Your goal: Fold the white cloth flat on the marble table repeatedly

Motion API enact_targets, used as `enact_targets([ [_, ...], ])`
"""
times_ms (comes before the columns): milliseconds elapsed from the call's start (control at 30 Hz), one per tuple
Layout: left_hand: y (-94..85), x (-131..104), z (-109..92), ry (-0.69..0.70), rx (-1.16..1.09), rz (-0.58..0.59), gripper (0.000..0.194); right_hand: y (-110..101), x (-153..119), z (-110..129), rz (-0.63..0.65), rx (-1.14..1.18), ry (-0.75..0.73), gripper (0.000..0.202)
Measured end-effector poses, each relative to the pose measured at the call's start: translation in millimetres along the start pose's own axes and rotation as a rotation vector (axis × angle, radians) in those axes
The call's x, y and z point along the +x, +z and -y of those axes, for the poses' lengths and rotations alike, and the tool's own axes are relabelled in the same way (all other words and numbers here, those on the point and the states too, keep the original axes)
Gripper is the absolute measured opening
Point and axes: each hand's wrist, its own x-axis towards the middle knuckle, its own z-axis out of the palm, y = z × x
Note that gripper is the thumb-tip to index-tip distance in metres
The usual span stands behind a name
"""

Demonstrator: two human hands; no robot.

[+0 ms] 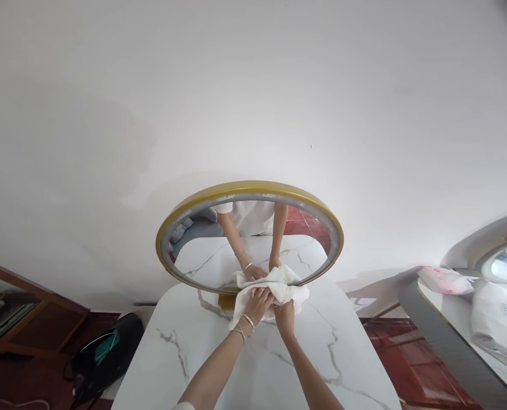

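1. Nearest the camera, two bare forearms (217,364) reach forward from the bottom edge over a white marble-patterned table (185,336) with rounded far corners and grey-brown veins.
2. The left hand (258,304), with two bracelets (245,329) at its wrist, lies over a white cloth (247,310), fingers close together and slightly bent; whether it grips or only presses, I cannot tell. The right hand (285,318) is narrow, holding the cloth's near edge, some fingers hidden.
3. The one cloth is bunched on the near side of a gold-framed mirror (249,187), against its bottom rim and just above the tabletop. Its long axis runs mostly left to right, the right end farther from the camera.
4. The mirror stands on a gold base (227,302), its glass facing the person. It looks oval, wider than tall, and reflects both arms, the cloth and part of a white top.
5. At left are two containers: a wooden cabinet (46,332) with flat items stacked on its shelf, too dim to name, and a black bag (127,336) showing something teal.
6. At right, a second table (441,341) with a grey side holds one pink-and-white packet (445,281), its contents hidden, and one white bundle (497,319) with dark lettering. Part of a second mirror (503,246) shows beyond.
7. Behind everything is a plain white wall (253,85).
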Motion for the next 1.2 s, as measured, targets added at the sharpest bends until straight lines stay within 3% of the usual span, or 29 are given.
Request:
enact_targets([
  [167,4.8,-17,4,-0.077,0.003,-0.012,0.022,-1,-5,20,0.166,-0.109,0.005,0.04],
  [333,0.2,-45,23,-0.189,0.021,-0.03,0.028,7,-17,52,0.279,-0.195,0.019,0.031],
  [467,-10.0,-70,43,-0.293,0.04,-0.064,0.029,19,-28,76,0.337,-0.219,0.025,0.029],
  [567,-11.7,-75,45,-0.331,0.034,-0.103,0.028,22,-32,83,0.342,-0.226,0.051,0.025],
  [700,-3.3,-57,26,-0.334,-0.007,-0.172,0.023,13,-26,73,0.252,-0.234,0.113,0.03],
  [867,-0.4,-24,-8,-0.368,-0.068,-0.292,0.024,-13,-6,50,0.062,-0.191,0.102,0.035],
  [1033,-16.9,-4,-13,-0.46,-0.097,-0.408,0.023,-31,12,49,-0.098,-0.117,0.043,0.042],
  [1200,-50.2,16,-1,-0.57,-0.112,-0.563,0.022,-42,27,79,-0.313,0.027,-0.109,0.046],
])
